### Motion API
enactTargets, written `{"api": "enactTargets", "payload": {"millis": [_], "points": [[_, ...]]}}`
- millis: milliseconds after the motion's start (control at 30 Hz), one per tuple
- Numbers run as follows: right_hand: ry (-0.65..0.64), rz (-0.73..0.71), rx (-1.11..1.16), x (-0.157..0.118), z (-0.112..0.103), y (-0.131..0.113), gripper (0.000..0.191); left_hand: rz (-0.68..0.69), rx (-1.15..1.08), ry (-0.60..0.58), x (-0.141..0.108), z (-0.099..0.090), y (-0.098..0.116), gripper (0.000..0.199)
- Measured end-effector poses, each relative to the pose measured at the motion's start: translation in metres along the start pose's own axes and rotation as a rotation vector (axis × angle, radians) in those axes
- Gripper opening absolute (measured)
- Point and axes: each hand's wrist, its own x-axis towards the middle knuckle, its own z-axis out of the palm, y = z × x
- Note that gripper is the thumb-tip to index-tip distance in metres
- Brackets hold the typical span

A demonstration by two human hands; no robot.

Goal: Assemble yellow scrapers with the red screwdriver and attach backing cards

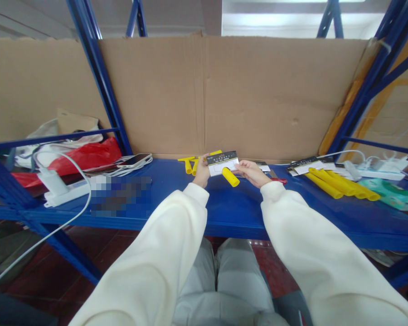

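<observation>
Left hand [201, 171] grips left edge of card [223, 159]; right hand [252, 173] pinches its right edge. Card is above blue shelf [233, 215]. Yellow tube [231, 178] overlaps card's lower edge; cannot tell if attached. Other tubes [340, 184] lie right, beside papers [311, 165]. Phone [136, 160] lies left.

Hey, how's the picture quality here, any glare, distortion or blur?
Head view: the bright ceiling looks washed out near the top; the blue posts splay outward toward the top, likely wide-angle distortion; the small lettering on the card is too soft to read reliably; a pixelated patch hides part of the blue tabletop at left.
</observation>
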Motion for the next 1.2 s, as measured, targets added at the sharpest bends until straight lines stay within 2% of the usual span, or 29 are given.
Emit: {"api": "enactTargets", "payload": {"millis": [233, 467, 533, 833, 867, 967, 1067, 1200], "points": [[0.020, -0.028, -0.024, 0.000, 0.000, 0.001, 0.030, 0.015, 0.037, -0.078, 0.008, -0.003, -0.007, 0.044], [0.041, -0.020, -0.031, 0.000, 0.000, 0.001, 0.034, -0.045, 0.001, -0.033, 0.010, -0.003, -0.005, 0.065], [0.045, -0.013, -0.015, 0.000, 0.000, 0.000, 0.035, -0.043, 0.004, -0.020, 0.012, -0.003, -0.007, 0.065], [0.106, 0.000, 0.008, 0.001, 0.001, -0.002, 0.019, 0.005, 0.007, -0.123, 0.014, -0.001, -0.010, 0.015], [0.119, -0.002, 0.005, 0.002, 0.001, -0.002, 0.018, -0.013, -0.001, -0.133, 0.014, 0.000, -0.009, 0.015], [0.139, -0.011, -0.004, 0.004, 0.000, 0.000, 0.017, -0.082, -0.037, -0.207, 0.011, 0.003, -0.006, 0.035], [0.149, -0.036, -0.011, 0.006, -0.001, 0.002, 0.019, -0.072, -0.055, -0.274, 0.009, 0.005, -0.005, 0.047], [0.173, -0.066, -0.020, 0.007, -0.001, 0.005, 0.024, -0.031, 0.016, -0.308, 0.007, 0.005, -0.007, 0.039]]}}
